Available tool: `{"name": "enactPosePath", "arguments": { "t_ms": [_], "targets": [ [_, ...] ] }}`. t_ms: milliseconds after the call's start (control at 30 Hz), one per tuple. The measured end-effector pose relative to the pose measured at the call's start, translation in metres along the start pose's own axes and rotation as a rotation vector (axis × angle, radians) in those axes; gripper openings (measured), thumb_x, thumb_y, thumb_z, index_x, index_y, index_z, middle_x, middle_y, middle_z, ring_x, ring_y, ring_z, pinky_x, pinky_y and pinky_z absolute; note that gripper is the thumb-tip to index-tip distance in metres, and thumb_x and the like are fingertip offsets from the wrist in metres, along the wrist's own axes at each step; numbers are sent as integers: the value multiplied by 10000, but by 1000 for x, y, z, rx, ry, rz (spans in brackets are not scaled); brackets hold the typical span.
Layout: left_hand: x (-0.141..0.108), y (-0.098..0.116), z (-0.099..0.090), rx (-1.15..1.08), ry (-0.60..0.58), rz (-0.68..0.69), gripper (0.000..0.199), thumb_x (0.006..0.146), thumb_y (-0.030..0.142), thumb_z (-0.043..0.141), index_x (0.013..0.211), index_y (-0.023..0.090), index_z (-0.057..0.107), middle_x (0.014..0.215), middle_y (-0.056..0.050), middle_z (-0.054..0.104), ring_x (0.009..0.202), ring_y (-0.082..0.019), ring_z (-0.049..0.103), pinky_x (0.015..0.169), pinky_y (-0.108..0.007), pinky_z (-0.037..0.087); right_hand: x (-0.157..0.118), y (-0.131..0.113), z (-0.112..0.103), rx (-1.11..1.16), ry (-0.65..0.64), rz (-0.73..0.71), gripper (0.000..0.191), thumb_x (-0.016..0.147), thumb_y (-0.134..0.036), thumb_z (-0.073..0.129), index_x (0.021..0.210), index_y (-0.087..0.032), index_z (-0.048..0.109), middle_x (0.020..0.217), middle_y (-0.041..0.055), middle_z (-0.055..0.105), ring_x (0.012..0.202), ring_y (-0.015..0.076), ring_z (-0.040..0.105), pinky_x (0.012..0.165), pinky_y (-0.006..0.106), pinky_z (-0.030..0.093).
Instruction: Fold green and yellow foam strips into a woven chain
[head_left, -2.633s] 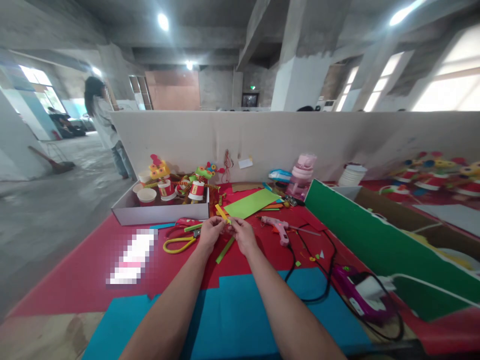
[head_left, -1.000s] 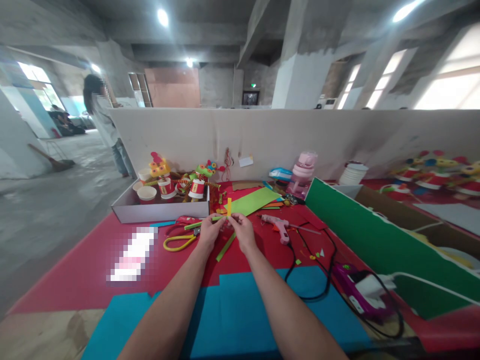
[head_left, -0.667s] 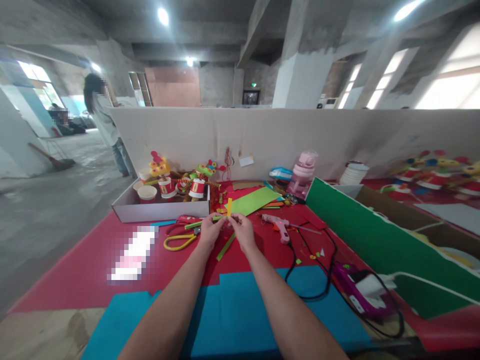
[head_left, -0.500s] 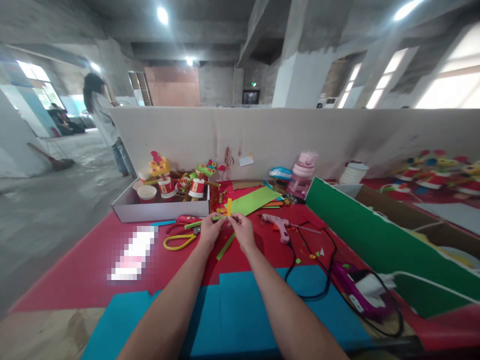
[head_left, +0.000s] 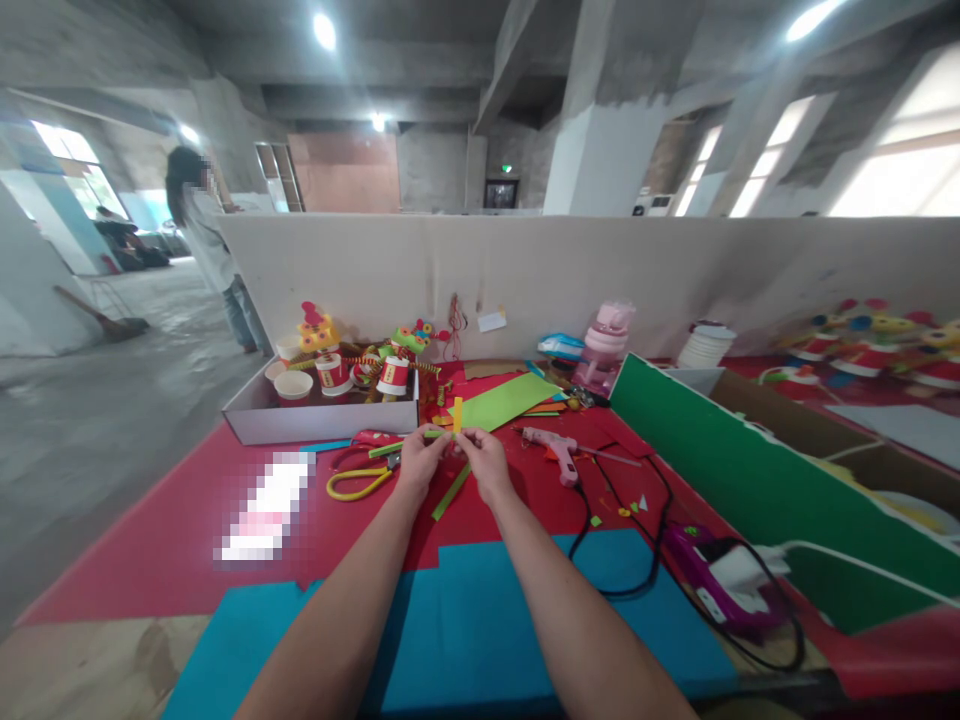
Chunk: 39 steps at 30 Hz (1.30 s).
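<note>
My left hand and my right hand meet fingertip to fingertip above the red table covering. A short yellow paper strip stands upright from the pinch of my right hand. Between the left fingertips runs a light green paper strip, its end sticking out to the left. How the two strips meet is hidden by the fingers. Below the hands lies another green strip. Yellow-handled scissors rest left of my left hand. A pink glue gun lies to the right of my right hand.
At the back left, a white box holds paper cups and decorated figures. A green-sided box and a purple power strip stand at right, with black cable nearby. Blue sheets cover the front edge. A person stands beyond the partition.
</note>
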<state>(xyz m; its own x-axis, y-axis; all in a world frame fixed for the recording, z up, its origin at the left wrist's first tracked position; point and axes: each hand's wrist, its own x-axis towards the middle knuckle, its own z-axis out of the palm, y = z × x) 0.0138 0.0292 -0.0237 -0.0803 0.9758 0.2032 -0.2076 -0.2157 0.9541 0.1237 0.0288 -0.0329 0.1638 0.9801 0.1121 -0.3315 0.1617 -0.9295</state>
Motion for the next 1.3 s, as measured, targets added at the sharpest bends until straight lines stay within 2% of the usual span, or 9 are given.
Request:
{"name": "enactPosePath", "arguments": {
  "t_ms": [167, 367, 500, 767, 933, 1100, 1300],
  "targets": [
    [0, -1, 0, -31, 4, 0, 277, 624, 373, 774, 687, 156, 613, 519, 35, 556, 473, -81, 472, 489, -204, 353, 0, -1, 0, 9, 8, 11, 365, 545, -463, 780, 721, -175, 643, 584, -26, 611, 565, 136, 563, 643, 300, 508],
    [2, -6, 1, -73, -43, -82, 316, 608, 390, 794, 737, 137, 655, 585, 3, 620, 483, -80, 495, 485, -204, 376, -1, -2, 0, 90, 43, 33, 383, 514, -463, 798, 714, -177, 640, 584, -27, 604, 575, 140, 567, 642, 316, 526],
    [3, -8, -1, -50, -42, -74, 335, 606, 402, 792, 777, 132, 692, 623, -17, 650, 506, -88, 527, 494, -203, 386, -3, -2, 2, 70, 17, 35, 379, 526, -467, 798, 713, -174, 648, 581, -17, 609, 585, 152, 581, 655, 331, 537],
    [2, -8, 1, 34, 1, -87, 357, 612, 453, 777, 594, 137, 612, 516, -5, 594, 459, -85, 502, 463, -203, 371, -2, 1, 2, 37, 35, 12, 331, 563, -416, 769, 744, -190, 609, 602, -28, 605, 584, 139, 575, 634, 302, 526],
    [2, -6, 1, 78, 19, -98, 341, 618, 449, 767, 609, 139, 625, 528, -10, 610, 464, -95, 514, 460, -207, 382, -2, -1, 0, 3, 16, 15, 322, 570, -416, 760, 742, -187, 614, 633, -27, 606, 581, 126, 561, 623, 283, 514],
    [0, -4, 1, 156, 39, -69, 338, 634, 429, 757, 544, 152, 587, 470, 0, 563, 428, -92, 475, 435, -210, 348, -2, -3, 0, 6, 10, 6, 293, 566, -399, 760, 705, -184, 618, 652, -26, 607, 601, 125, 553, 627, 277, 507],
    [0, -5, 2, 100, -15, -49, 326, 620, 425, 757, 619, 155, 574, 521, 16, 571, 468, -93, 497, 471, -212, 396, 0, -1, -1, 25, 39, 1, 300, 567, -405, 758, 719, -187, 618, 624, -32, 596, 600, 131, 548, 637, 286, 501]
  ]
}}
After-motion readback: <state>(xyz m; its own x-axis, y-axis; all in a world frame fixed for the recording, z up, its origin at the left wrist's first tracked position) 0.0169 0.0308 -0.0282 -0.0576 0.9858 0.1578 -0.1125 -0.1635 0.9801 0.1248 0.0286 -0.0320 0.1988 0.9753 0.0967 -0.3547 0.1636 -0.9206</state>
